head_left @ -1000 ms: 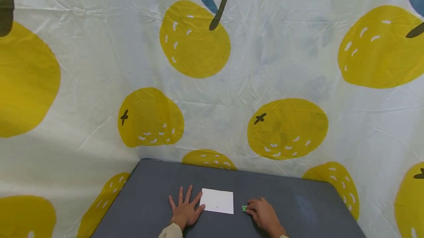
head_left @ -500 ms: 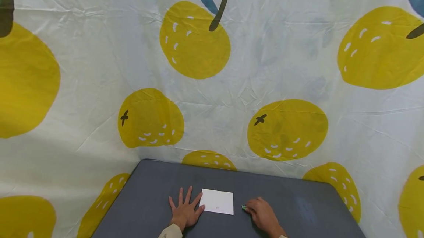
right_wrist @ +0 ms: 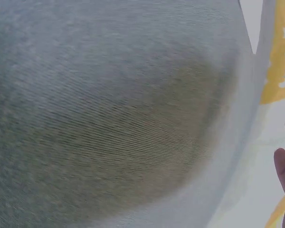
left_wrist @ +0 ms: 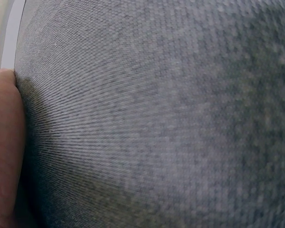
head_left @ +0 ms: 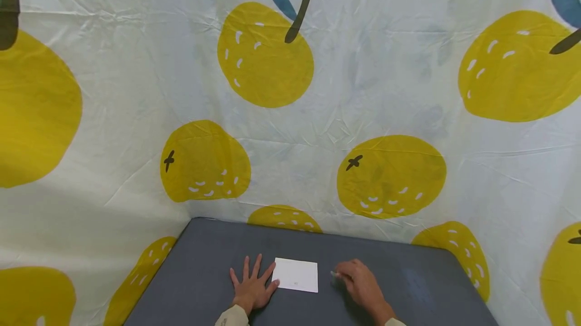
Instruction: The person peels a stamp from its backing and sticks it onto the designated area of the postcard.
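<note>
In the head view a white sheet of paper (head_left: 296, 275) with a small faint mark near its lower edge lies on the dark grey table. My left hand (head_left: 251, 288) is flat beside it, fingers spread, with thumb and index fingertip on the paper's left edge. The left wrist view shows only the thumb (left_wrist: 5, 147) and a strip of the paper. To the right of the sheet, my right hand (head_left: 362, 283) pinches a small pale piece (head_left: 334, 274) between thumb and fingers, above a shadow on the table. Its kind cannot be told; earlier it showed green.
The grey table (head_left: 218, 237) reaches back to a hanging white cloth (head_left: 290, 164) printed with large yellow fruits. This cloth also hangs along the left and right sides.
My right hand has closed its pinch on the small green piece and lifted it off the table, slightly upward in view. The left hand and paper keep their places.
</note>
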{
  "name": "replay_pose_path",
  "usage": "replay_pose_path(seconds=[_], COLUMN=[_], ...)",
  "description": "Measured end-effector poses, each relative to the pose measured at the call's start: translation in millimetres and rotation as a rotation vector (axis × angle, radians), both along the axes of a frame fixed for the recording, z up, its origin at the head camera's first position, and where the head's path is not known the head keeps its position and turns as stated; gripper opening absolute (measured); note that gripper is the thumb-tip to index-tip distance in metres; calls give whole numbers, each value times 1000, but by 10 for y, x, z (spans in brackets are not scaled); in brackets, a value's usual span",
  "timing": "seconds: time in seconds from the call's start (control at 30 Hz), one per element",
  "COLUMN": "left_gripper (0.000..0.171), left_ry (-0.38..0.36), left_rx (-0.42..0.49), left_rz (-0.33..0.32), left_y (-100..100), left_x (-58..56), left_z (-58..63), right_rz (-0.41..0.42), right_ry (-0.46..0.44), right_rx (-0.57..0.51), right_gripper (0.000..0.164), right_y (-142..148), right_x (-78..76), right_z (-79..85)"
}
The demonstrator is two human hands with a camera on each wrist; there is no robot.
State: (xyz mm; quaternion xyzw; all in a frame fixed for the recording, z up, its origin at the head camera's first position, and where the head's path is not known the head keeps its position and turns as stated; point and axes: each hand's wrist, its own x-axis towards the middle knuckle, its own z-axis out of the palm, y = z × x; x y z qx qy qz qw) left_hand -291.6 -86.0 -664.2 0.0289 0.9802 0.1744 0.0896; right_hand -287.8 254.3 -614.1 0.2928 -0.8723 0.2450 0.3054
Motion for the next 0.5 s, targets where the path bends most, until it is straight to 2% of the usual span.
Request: replay_pose_path(seconds=[0.3, 0.4, 0.5], left_gripper=[64, 63, 64], left_ry=[-30, -29, -38], left_rx=[10, 12, 12], left_rz=[-1, 0, 0], left_y=[44, 41, 25], left_x=[62, 69, 65], left_z=[213, 217, 170], right_rz=[16, 19, 28], right_ry=[2, -20, -52], right_rx=[4, 11, 22], right_gripper=[21, 19, 15], right_y=[-19, -30, -39], right_x=[-31, -23, -14], right_z=[212, 289, 366])
